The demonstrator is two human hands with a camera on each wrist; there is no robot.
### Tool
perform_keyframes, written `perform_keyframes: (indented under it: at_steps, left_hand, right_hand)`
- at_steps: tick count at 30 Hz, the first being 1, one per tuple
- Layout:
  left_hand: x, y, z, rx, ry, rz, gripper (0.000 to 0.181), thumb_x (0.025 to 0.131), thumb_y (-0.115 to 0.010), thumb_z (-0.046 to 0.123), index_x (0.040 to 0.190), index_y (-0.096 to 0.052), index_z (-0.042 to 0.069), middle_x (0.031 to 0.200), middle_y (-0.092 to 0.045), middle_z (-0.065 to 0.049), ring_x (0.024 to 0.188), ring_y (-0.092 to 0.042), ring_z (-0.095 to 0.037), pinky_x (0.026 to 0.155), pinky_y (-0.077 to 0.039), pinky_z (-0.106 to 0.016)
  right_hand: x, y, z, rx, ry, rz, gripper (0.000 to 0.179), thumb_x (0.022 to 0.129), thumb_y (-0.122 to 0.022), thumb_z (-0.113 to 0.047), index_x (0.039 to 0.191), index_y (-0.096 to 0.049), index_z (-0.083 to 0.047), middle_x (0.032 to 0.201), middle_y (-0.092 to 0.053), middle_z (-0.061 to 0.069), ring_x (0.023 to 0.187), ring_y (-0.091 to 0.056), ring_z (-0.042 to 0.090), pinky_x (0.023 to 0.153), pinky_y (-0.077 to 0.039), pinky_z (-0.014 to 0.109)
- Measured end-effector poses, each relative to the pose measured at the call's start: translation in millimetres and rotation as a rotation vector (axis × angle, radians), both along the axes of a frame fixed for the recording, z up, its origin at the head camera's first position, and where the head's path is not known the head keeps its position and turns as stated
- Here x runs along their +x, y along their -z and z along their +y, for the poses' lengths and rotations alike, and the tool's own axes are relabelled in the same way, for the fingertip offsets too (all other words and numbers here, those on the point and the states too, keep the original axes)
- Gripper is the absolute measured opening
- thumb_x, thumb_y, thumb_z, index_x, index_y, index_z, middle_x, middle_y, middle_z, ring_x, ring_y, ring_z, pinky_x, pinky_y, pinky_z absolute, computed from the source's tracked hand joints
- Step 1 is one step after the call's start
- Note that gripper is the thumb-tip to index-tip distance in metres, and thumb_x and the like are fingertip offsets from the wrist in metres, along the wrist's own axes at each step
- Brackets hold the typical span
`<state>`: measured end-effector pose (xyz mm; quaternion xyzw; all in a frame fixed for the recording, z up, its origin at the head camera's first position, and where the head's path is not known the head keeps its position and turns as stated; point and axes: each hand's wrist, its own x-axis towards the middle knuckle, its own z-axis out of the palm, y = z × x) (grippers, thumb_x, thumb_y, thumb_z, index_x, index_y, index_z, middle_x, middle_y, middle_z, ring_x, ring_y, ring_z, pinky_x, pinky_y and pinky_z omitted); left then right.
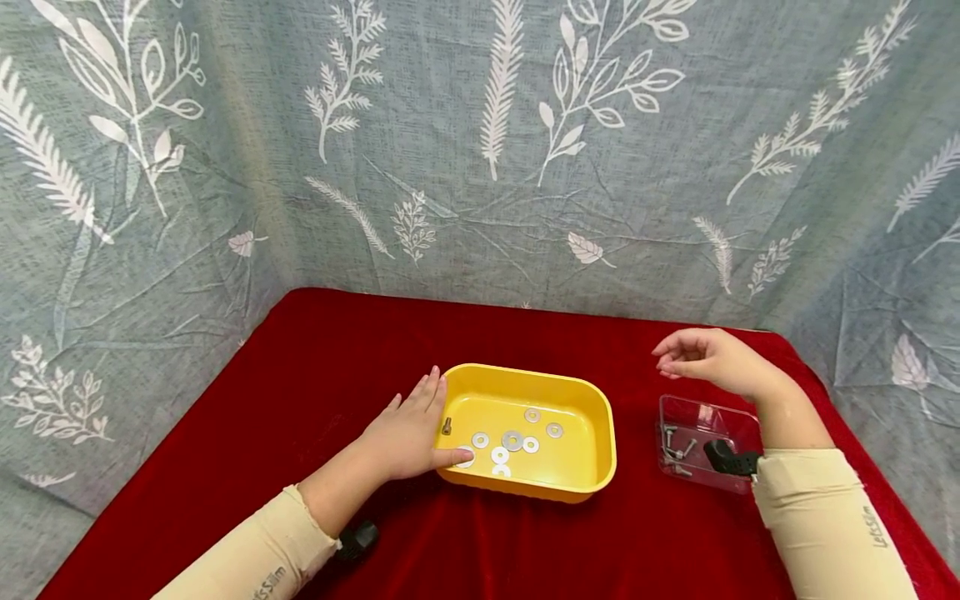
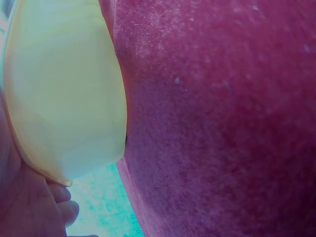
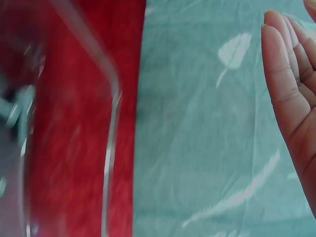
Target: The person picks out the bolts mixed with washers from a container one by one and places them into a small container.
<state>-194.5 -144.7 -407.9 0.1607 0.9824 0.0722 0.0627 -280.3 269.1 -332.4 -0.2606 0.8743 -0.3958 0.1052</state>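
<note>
My left hand (image 1: 405,429) rests against the left side of a yellow plastic tray (image 1: 528,377). Its fingers lie straight along the wall and the thumb reaches over the front left rim. Inside the tray several flat metal washers (image 1: 512,441) are spread about, and a small bolt (image 1: 447,427) is near the left wall. The yellow wall (image 2: 64,89) fills much of the left wrist view. Loosely bent, my right hand (image 1: 712,358) hovers above the back of a clear plastic box (image 1: 705,406), with nothing visible in its fingers. Several bolts (image 1: 678,450) lie in that box.
Red cloth (image 1: 360,333) covers the table. A grey-green curtain (image 1: 450,125) with white leaf prints hangs behind and at both sides. Black wrist devices show at the left cuff (image 1: 356,540) and the right cuff (image 1: 731,458), the latter in front of the clear box.
</note>
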Motion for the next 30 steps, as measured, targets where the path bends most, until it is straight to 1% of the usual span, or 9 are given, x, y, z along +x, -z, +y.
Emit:
perform_keyframes:
  at_steps: [2, 3, 6, 8, 13, 18, 24, 27, 30]
  left_hand:
    - [-0.6, 0.3, -0.1, 0.001, 0.000, 0.004, 0.109, 0.075, -0.048, 0.073, 0.146, -0.009, -0.001, 0.152, -0.004, -0.015, 0.139, -0.009, -0.025, 0.106, -0.020, -0.052]
    - [-0.6, -0.1, 0.0, 0.004, 0.000, 0.004, 0.109, 0.075, -0.049, 0.073, 0.146, -0.009, -0.001, 0.152, -0.004, -0.015, 0.139, -0.009, -0.025, 0.106, -0.020, -0.052]
    - [-0.7, -0.3, 0.2, 0.007, -0.001, 0.005, 0.109, 0.075, -0.049, 0.072, 0.145, -0.010, -0.001, 0.152, -0.004, -0.015, 0.139, -0.009, -0.025, 0.106, -0.020, -0.052]
    - [-0.2, -0.6, 0.3, 0.013, -0.003, 0.000, 0.109, 0.075, -0.050, 0.072, 0.145, -0.009, -0.001, 0.152, -0.004, -0.015, 0.139, -0.009, -0.025, 0.106, -0.020, -0.052]
    - [1.0, -1.0, 0.4, 0.011, -0.004, -0.007, 0.109, 0.075, -0.049, 0.073, 0.145, -0.009, -0.001, 0.152, -0.003, -0.015, 0.139, -0.009, -0.025, 0.106, -0.020, -0.052]
    - [0.7, -0.2, 0.0, 0.005, -0.004, 0.000, 0.110, 0.075, -0.048, 0.073, 0.146, -0.008, -0.001, 0.152, -0.002, -0.014, 0.140, -0.008, -0.024, 0.106, -0.020, -0.052]
    - [-0.1, 2.1, -0.9, -0.003, -0.007, 0.011, 0.111, 0.075, -0.048, 0.074, 0.146, -0.007, 0.000, 0.152, -0.003, -0.015, 0.140, -0.008, -0.024, 0.106, -0.020, -0.052]
    - [-0.1, 2.5, -1.0, 0.005, -0.008, 0.010, 0.110, 0.075, -0.050, 0.072, 0.146, -0.007, -0.001, 0.152, -0.003, -0.015, 0.139, -0.008, -0.025, 0.106, -0.020, -0.052]
    - [0.0, 2.7, -0.7, 0.010, -0.009, 0.002, 0.110, 0.075, -0.050, 0.072, 0.146, -0.007, -0.001, 0.152, -0.002, -0.015, 0.139, -0.008, -0.025, 0.106, -0.019, -0.052]
  right_hand:
    - [-5.3, -3.0, -10.4, -0.019, -0.016, -0.013, 0.025, 0.084, -0.066, -0.012, 0.104, -0.062, 0.002, 0.092, -0.066, 0.012, 0.083, -0.065, 0.013, 0.074, -0.052, 0.025]
    - [-7.8, -4.3, -15.5, -0.028, -0.030, -0.018, 0.025, 0.084, -0.065, -0.012, 0.105, -0.062, 0.002, 0.092, -0.066, 0.010, 0.083, -0.065, 0.012, 0.074, -0.052, 0.026]
    - [-13.8, -7.7, -30.8, -0.058, -0.077, -0.025, 0.023, 0.086, -0.064, -0.010, 0.105, -0.062, 0.003, 0.093, -0.066, 0.011, 0.084, -0.065, 0.013, 0.075, -0.052, 0.026]
    - [-16.6, -9.5, -41.0, -0.062, -0.097, -0.026, 0.023, 0.086, -0.063, -0.009, 0.105, -0.062, 0.003, 0.093, -0.066, 0.012, 0.084, -0.065, 0.014, 0.076, -0.052, 0.029]
    - [-21.0, -12.0, -66.7, -0.062, -0.125, -0.049, 0.021, 0.086, -0.063, -0.009, 0.104, -0.063, 0.002, 0.093, -0.065, 0.013, 0.083, -0.064, 0.016, 0.079, -0.051, 0.036]
    - [-22.9, -13.6, -94.4, -0.070, -0.166, -0.073, 0.022, 0.087, -0.062, -0.009, 0.106, -0.062, 0.002, 0.094, -0.065, 0.011, 0.085, -0.064, 0.018, 0.079, -0.051, 0.034]
    - [-24.3, -8.7, -130.8, -0.078, -0.214, -0.127, 0.021, 0.087, -0.061, -0.008, 0.107, -0.063, -0.001, 0.094, -0.066, 0.009, 0.087, -0.062, 0.027, 0.079, -0.051, 0.033]
    - [-24.6, -3.8, -149.5, -0.060, -0.236, -0.134, 0.019, 0.086, -0.062, -0.009, 0.105, -0.064, -0.003, 0.093, -0.067, 0.009, 0.088, -0.062, 0.026, 0.080, -0.051, 0.035]
    - [-25.8, 2.5, -166.1, -0.038, -0.261, -0.124, 0.017, 0.085, -0.064, -0.010, 0.102, -0.065, -0.006, 0.092, -0.067, 0.009, 0.085, -0.062, 0.023, 0.080, -0.050, 0.038]
